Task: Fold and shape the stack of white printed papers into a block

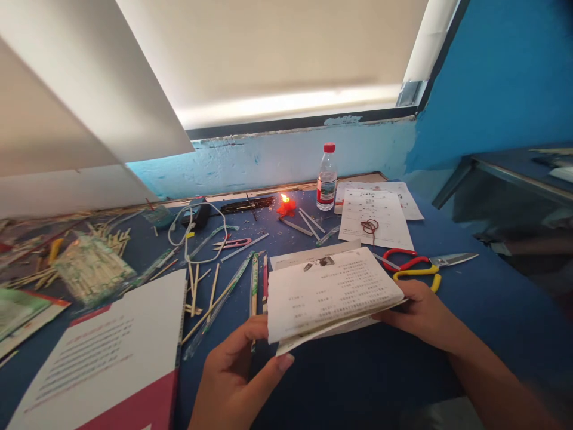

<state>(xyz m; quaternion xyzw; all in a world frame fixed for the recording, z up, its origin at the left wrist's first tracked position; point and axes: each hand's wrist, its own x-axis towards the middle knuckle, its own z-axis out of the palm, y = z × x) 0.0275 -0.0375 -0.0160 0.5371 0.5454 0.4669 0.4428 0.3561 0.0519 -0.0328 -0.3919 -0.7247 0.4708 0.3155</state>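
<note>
Pinched tight between left hand point(237, 370) and right hand point(423, 313), low over table's point(358, 376) near edge: folded paper point(331, 292). Likely fire if swung toward lit candle point(286, 206) beyond, among sheets point(376, 224) and sticks point(210, 292).

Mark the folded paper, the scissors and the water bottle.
folded paper point(331, 292): head view, middle of the top printed sheet.
scissors point(430, 262): head view, pivot where the blades meet the handles.
water bottle point(327, 186): head view, label on the body.

Your left hand point(233, 382) is bare, thumbnail point(285, 362) short. Back from the grip, your right hand point(424, 316) and forearm point(492, 373) are bare.
</note>
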